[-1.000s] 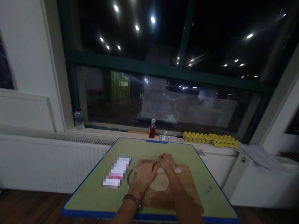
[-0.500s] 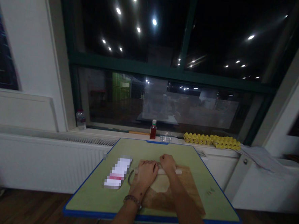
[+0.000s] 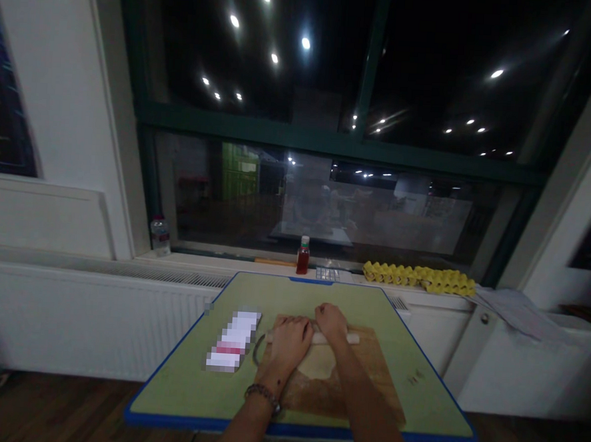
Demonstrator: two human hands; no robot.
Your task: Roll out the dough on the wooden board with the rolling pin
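Both of my hands rest on a pale wooden rolling pin [image 3: 349, 337] that lies across the far part of a brown wooden board [image 3: 376, 379]. My left hand [image 3: 289, 341] covers the pin's left part and my right hand [image 3: 331, 320] presses its middle. A flat sheet of light dough [image 3: 318, 364] lies on the board just below the pin, between my forearms. A bracelet sits on my left wrist.
The board lies on a green table with a blue edge [image 3: 176, 374]. A blurred white and pink pack [image 3: 233, 340] lies left of the board. On the sill behind stand a red bottle [image 3: 302, 255], a clear bottle [image 3: 160, 235], yellow egg trays [image 3: 419, 277] and papers [image 3: 515, 308].
The view shifted slightly between the oldest frame and now. My hands and the rolling pin stay at the far edge of the dough with almost no movement.
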